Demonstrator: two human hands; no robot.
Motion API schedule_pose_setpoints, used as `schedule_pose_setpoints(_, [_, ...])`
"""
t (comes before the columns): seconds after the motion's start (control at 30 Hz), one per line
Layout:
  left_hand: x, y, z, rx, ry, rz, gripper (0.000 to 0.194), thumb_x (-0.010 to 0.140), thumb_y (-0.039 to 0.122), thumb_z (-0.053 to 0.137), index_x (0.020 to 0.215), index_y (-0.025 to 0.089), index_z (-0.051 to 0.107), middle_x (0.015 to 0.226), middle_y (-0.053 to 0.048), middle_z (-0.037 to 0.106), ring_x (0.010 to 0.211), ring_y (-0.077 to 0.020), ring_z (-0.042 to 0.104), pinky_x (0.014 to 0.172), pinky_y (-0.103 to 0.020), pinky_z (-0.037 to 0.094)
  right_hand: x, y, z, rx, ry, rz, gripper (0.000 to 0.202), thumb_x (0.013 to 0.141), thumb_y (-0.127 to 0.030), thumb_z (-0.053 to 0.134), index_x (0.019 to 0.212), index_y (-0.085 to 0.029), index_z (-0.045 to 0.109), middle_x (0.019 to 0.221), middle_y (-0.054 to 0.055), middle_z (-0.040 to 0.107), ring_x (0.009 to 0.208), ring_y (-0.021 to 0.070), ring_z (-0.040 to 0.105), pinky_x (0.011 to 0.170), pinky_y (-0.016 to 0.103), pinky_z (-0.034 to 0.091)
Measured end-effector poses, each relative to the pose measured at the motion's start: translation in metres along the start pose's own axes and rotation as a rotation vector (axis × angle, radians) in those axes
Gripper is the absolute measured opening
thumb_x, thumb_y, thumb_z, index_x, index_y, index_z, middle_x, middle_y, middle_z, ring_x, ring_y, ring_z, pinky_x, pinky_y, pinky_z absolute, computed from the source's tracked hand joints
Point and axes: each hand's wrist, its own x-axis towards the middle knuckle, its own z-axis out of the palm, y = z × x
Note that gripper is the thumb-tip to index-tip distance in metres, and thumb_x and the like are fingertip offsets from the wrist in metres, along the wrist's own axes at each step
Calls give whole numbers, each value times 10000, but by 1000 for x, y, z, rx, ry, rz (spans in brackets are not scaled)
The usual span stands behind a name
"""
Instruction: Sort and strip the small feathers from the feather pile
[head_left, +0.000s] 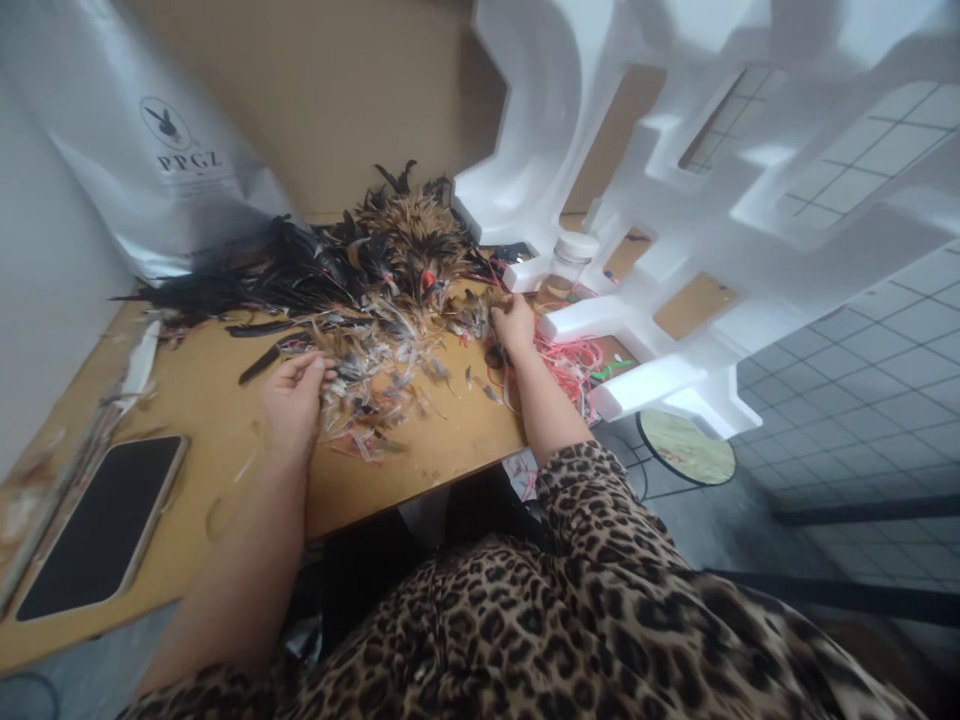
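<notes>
My left hand (291, 398) is over the table at the left edge of a pile of small loose feathers (382, 375). Its thumb and fingers are pinched together; whatever lies between them is too small to make out. On the other side, my right hand (515, 326) is closed on some brownish feathers (474, 314) that stick out to the left of its fingertips. Behind both hands lie a heap of long black feathers (255, 270) and a bushy bunch of tan feathers (420, 230). A dark flat tool (262, 362) rests beyond my left hand.
A phone (105, 525) lies at the table's left. White moulded foam (675, 330) rises on the right, by a lidded jar (572, 258) and tangled pink strings (566, 365). A silver bag (172, 150) stands at back left. The wooden table's (420, 465) front edge is near my body.
</notes>
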Motion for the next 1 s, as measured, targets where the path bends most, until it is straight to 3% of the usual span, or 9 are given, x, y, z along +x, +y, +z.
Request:
schedule_pose_setpoints(0.1, [1, 2, -1, 13, 28, -8, 258, 666, 312, 662, 876, 162, 659, 794, -43, 674, 603, -79, 593, 532, -167, 451, -3, -3, -1, 39, 55, -105, 320, 796, -262, 413, 1061, -139, 544, 994, 111, 634, 898, 189, 561, 844, 310, 409])
schedule_pose_setpoints(0.27, [5, 0, -5, -4, 50, 29, 251, 681, 312, 647, 876, 153, 655, 802, -51, 674, 600, -74, 590, 515, -160, 432, -6, -11, 1, 46, 25, -295, 262, 777, -163, 399, 916, -121, 618, 979, 121, 598, 946, 190, 532, 903, 299, 387])
schedule_pose_setpoints(0.43, [10, -1, -10, -26, 141, 46, 229, 685, 288, 635, 868, 150, 648, 764, -42, 668, 582, -76, 585, 491, -164, 423, -9, -20, 0, 34, 130, -360, 336, 821, -163, 352, 1066, -107, 574, 1105, 148, 531, 1047, 185, 495, 935, 297, 370])
schedule_pose_setpoints(0.5, [13, -1, -11, -19, 185, 40, 206, 688, 275, 620, 848, 147, 638, 755, -42, 666, 565, -73, 582, 477, -162, 414, -8, -22, 1, -52, 20, -372, 324, 823, -162, 354, 1022, -108, 604, 1075, 145, 564, 1023, 190, 513, 920, 294, 376])
schedule_pose_setpoints(0.6, [17, 0, -14, -14, 248, 31, 172, 696, 258, 596, 820, 143, 627, 749, -42, 664, 550, -69, 579, 467, -158, 408, -7, -21, 4, -223, -247, -354, 292, 791, -154, 396, 917, -126, 659, 987, 127, 634, 958, 199, 554, 868, 283, 394])
schedule_pose_setpoints(0.67, [18, 0, -16, -43, 282, 21, 156, 694, 247, 593, 806, 143, 621, 739, -38, 661, 536, -66, 574, 452, -154, 400, -8, -21, 5, -283, -326, -329, 300, 789, -165, 402, 925, -144, 668, 989, 116, 654, 942, 200, 569, 833, 280, 401])
schedule_pose_setpoints(0.83, [21, 0, -21, -162, 320, -11, 141, 678, 232, 609, 788, 144, 615, 717, -33, 654, 529, -66, 574, 439, -151, 392, -15, -35, -4, -300, -151, -309, 296, 810, -241, 421, 969, -181, 663, 1047, 111, 643, 1025, 252, 518, 865, 379, 355])
schedule_pose_setpoints(0.9, [22, 1, -23, -190, 323, -24, 140, 677, 237, 613, 784, 147, 608, 714, -33, 654, 531, -68, 576, 438, -151, 389, -20, -49, -10, -270, -67, -353, 277, 812, -268, 438, 952, -191, 664, 1059, 104, 635, 1064, 272, 479, 896, 425, 311])
schedule_pose_setpoints(1.0, [23, 1, -25, -185, 336, -48, 140, 682, 251, 606, 783, 154, 596, 713, -29, 653, 518, -63, 565, 438, -152, 386, -34, -78, -13, -183, -45, -473, 270, 829, -275, 436, 961, -196, 657, 1084, 100, 619, 1073, 253, 457, 930, 429, 259])
